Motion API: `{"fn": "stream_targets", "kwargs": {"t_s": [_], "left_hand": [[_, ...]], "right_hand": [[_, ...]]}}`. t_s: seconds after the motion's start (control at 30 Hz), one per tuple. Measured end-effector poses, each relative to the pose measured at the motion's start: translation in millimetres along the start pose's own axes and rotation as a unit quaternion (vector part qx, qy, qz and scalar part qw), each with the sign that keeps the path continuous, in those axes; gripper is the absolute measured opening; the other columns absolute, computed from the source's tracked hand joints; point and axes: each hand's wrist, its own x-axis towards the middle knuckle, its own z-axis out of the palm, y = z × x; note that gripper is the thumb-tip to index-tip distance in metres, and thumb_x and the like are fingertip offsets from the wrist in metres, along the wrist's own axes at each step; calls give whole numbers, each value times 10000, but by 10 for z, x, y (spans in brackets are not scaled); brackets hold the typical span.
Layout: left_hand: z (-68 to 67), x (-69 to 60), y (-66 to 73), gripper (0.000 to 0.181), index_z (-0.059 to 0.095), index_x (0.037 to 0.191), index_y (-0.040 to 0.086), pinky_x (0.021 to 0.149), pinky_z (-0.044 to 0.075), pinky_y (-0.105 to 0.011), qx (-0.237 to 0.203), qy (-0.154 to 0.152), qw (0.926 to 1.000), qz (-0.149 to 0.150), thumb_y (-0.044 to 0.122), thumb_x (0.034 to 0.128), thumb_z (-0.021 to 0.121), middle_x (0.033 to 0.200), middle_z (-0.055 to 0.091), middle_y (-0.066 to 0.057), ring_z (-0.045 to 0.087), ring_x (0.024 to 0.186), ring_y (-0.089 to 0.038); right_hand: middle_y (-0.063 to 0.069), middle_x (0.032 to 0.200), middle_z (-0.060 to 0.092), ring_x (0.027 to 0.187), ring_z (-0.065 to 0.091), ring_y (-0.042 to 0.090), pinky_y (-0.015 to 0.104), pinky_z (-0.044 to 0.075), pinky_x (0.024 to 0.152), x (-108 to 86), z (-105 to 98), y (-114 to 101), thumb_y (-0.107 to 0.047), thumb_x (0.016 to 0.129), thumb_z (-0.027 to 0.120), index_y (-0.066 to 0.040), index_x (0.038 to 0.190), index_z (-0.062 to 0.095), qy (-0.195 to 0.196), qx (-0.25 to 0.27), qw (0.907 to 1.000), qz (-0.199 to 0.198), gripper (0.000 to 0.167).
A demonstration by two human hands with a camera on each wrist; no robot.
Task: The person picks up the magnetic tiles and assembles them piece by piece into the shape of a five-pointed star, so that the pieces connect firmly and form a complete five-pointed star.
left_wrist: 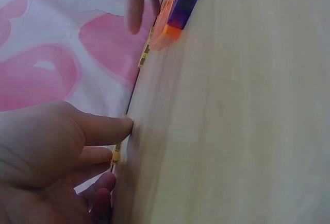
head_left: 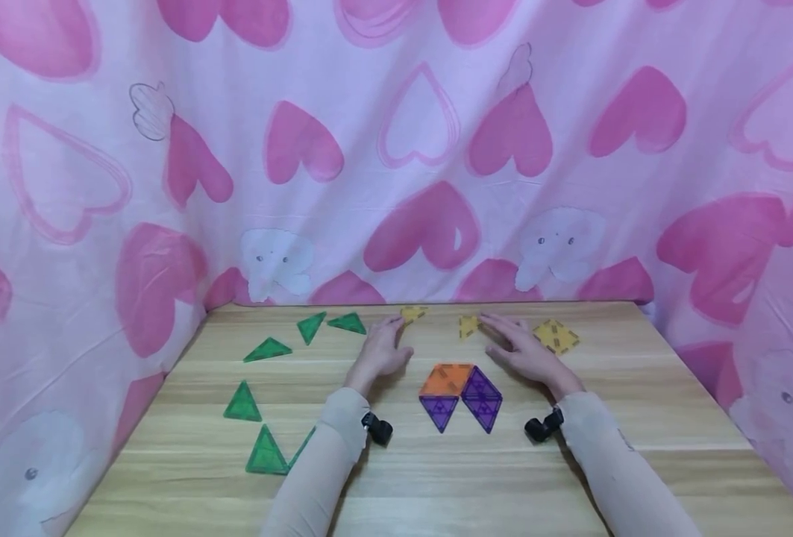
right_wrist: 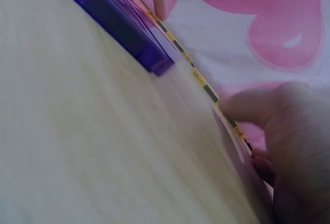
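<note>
My left hand (head_left: 382, 352) rests at the table's back, its fingertips touching a yellow tile (head_left: 412, 314); the fingers are extended. My right hand (head_left: 525, 350) lies with extended fingers beside a smaller yellow tile (head_left: 468, 326), the fingertips at its right edge. In front of and between the hands, an orange piece (head_left: 446, 379) adjoins purple triangles (head_left: 483, 388) and another purple triangle (head_left: 440, 409). The left wrist view shows the left hand (left_wrist: 56, 152) low over the wood; in the right wrist view the right hand (right_wrist: 294, 141) is beside yellow tile edges (right_wrist: 205, 85).
Several green triangles (head_left: 267, 349) lie in an arc on the left of the wooden table (head_left: 463, 492), one partly behind my left sleeve. More yellow tiles (head_left: 556, 336) lie right of my right hand. A heart-patterned curtain (head_left: 423, 149) hangs behind the table and at both sides.
</note>
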Motion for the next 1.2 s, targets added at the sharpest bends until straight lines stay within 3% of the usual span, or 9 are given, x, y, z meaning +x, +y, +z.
{"fn": "stream_targets", "kwargs": {"t_s": [0.23,0.3,0.4,0.5,0.77,0.9,1.03,1.13,1.2], "left_hand": [[8,-27,-31,603,588,1552,-63,1322,321,-582,-51,38,9999,118,15,979,758,1664,511,-210,417,1566,-456],[74,6,-130,572,638,1513,-48,1292,373,-559,49,155,9994,289,-33,947,717,1609,563,-194,477,1512,-444],[90,-1,-146,528,720,1426,-27,1249,440,-555,-58,300,9987,402,-103,908,657,1520,634,-185,562,1439,-432],[71,-23,-96,414,792,1320,-4,1208,497,-540,-196,409,9981,423,-103,931,691,1443,696,-181,629,1384,-413],[48,-21,-28,164,875,1048,69,1095,584,-497,-45,639,9972,374,60,890,916,1308,775,-146,713,1248,-355],[168,91,-195,118,874,950,166,1155,543,-510,-33,744,9957,542,183,867,956,1388,757,-142,681,1327,-380],[169,102,-175,147,845,936,177,1198,506,-521,-119,662,9965,499,198,858,968,1429,747,-129,649,1390,-374],[73,31,-6,174,831,973,130,1140,531,-529,-136,517,9980,330,151,859,962,1322,786,-109,677,1281,-332],[129,78,-48,201,836,1011,137,1079,544,-500,-58,583,9974,410,168,856,959,1240,798,-80,671,1190,-304]], "right_hand": [[178,1693,462,1524,353,424,743,322,1226,0,70,2,-152,1119,665,-88,1621,569,89,-216,9997,-70,514],[206,1557,524,1400,434,404,676,416,1150,1,98,21,-138,1114,671,-72,1579,611,202,-309,9993,0,472],[155,1327,585,1201,489,315,518,469,1014,8,119,37,-134,1088,718,-71,1467,698,505,-345,9976,331,385],[133,1228,596,1104,528,273,428,475,943,20,118,49,-138,1054,777,-69,1328,756,825,-290,9943,610,284],[201,1528,633,959,654,212,273,550,797,15,74,60,-166,974,891,-127,993,751,1107,-127,9921,585,146],[171,1484,686,925,655,187,251,557,764,2,31,64,-210,976,893,-136,1025,757,923,36,9932,711,162],[108,1278,736,937,675,198,257,591,804,3,-18,66,-195,956,909,-77,1220,758,674,369,9934,850,326],[65,1132,727,956,696,207,251,606,833,1,-42,66,-173,938,924,-48,1338,728,591,515,9931,873,463],[59,1112,724,963,700,207,251,606,840,-6,-50,56,-167,929,933,-45,1355,722,611,532,9927,889,491]]}}
